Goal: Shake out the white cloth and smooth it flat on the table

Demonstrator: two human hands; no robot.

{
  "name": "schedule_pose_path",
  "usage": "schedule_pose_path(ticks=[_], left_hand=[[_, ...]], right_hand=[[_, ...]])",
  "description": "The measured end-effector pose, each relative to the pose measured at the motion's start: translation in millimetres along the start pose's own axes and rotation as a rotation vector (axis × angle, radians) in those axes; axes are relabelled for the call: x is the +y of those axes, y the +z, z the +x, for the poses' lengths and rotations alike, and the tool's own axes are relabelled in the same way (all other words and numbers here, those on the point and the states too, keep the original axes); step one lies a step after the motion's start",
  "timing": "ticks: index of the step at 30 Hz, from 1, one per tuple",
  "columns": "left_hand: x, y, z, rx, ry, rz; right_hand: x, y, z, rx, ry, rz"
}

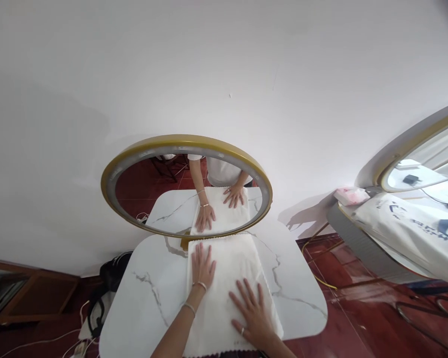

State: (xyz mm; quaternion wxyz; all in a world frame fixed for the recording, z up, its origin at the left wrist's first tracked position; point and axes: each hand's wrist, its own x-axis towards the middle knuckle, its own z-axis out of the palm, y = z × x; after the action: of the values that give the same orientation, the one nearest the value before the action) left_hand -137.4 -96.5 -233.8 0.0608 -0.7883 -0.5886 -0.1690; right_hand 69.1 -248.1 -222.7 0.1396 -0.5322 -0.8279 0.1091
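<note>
White rectangular cloth with zigzag edges [224, 271]: lies lengthwise on the white, grey-veined bench with rounded corners [130, 303], its far end near the gold-framed rounded mirror [186, 140].
Left hand [202, 266]: palm down towards the cloth's far left corner, grip spread, pinching nothing.
Right hand [253, 312]: palm down, closer to the body and right edge, grip spread wide.
Near edge: low in view; whether it overhangs the bench is hard to tell.
Pressing the cloth: light, even pressure, one palm anchoring while the other smooths outward, should best avoid creases.
</note>
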Motion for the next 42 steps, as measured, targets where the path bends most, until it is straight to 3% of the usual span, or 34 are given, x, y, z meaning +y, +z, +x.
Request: schedule_pose_path(ticks=[6,10,36,40,42], left_hand=[[92.0,11.3,29.6,-0.122,0.213,-0.139],[100.9,16.4,30.5,-0.111,0.204,-0.199],[-94.2,-28.4,-1.6,-0.175,0.146,-0.061],[-114.8,-29.1,-11.9,-0.200,0.105,-0.057],[-124.2,-30.5,-20.3,-0.194,0.006,-0.042]], right_hand=[[18.7,-9.8,-20.9,0.038,0.059,-0.100],[16.4,-10.9,-23.3,0.027,0.076,-0.116],[-135.6,53.4,71.6,0.016,0.026,-0.042],[-136.9,58.7,86.3,0.065,0.045,-0.032],[-125.2,56.1,101.6,0.140,0.110,-0.044]])
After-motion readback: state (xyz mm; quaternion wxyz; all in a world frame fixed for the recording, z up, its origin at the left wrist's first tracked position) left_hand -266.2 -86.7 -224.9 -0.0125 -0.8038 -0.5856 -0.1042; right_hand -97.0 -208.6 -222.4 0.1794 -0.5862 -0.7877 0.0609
